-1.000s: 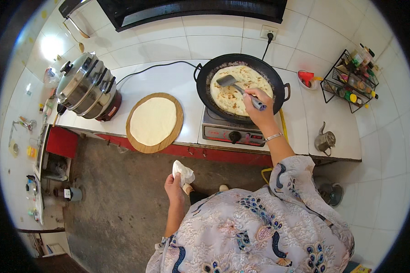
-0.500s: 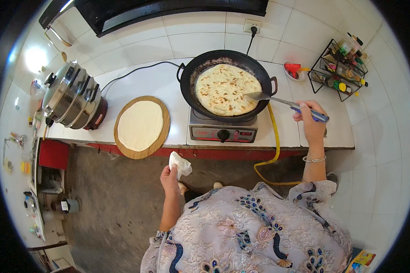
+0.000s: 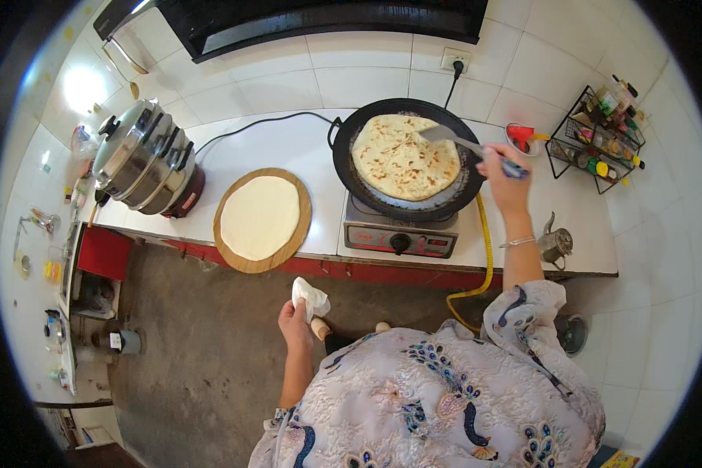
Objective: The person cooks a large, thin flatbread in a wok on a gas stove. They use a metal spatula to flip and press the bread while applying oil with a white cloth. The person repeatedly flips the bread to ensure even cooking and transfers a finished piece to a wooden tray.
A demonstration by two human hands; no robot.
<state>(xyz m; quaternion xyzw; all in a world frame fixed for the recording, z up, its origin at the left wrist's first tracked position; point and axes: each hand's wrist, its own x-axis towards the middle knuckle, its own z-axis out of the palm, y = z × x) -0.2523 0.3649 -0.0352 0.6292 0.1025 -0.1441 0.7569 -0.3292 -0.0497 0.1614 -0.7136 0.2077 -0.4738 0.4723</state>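
My right hand [image 3: 508, 178] is closed round the handle of a metal spatula [image 3: 469, 144], whose blade rests on the upper right of a browned flatbread [image 3: 405, 160]. The flatbread lies in a black two-handled wok [image 3: 366, 191], toward its far left side, with the pan's oily bottom showing below it. Under the wok is a gas stove [image 3: 402, 238] with a black knob. My left hand [image 3: 294, 320] pinches a crumpled white cloth or tissue [image 3: 310, 298] in front of the counter edge. Left of the stove, a rolled-out raw dough round [image 3: 259, 217] lies on a round wooden board [image 3: 305, 222].
A stacked metal steamer [image 3: 144, 160] stands at the counter's left. On the right are a small bowl [image 3: 524, 146] with a red scoop, a black rack [image 3: 597, 140] of bottles and a metal pot [image 3: 555, 243]. A yellow hose [image 3: 488, 257] hangs over the front edge.
My right hand has moved the spatula up and left over the flatbread. The flatbread has shifted toward the wok's far side. The metal pot has come into sight; the left hand still holds the cloth.
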